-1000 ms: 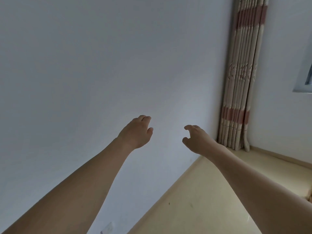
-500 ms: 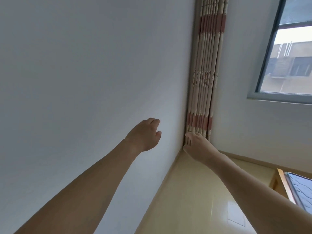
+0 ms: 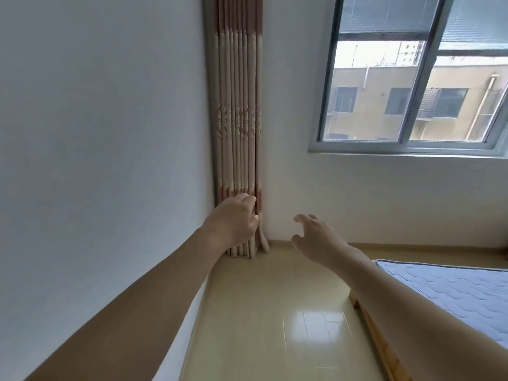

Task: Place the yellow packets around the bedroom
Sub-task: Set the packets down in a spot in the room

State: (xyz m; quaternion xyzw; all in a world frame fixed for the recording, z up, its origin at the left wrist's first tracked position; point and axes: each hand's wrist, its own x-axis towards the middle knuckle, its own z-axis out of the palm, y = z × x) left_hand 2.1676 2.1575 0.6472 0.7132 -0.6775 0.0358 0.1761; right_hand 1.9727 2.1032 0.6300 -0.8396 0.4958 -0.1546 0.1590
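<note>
Both arms are reaching toward the room corner, probably scouting a spot. Left hand (image 3: 233, 221) is hovering in front of the bunched curtain (image 3: 237, 127), fingers loosely curled, holding nothing visible. Right hand (image 3: 313, 237) is spread, empty. No yellow packets are showing anywhere near either hand.
</note>
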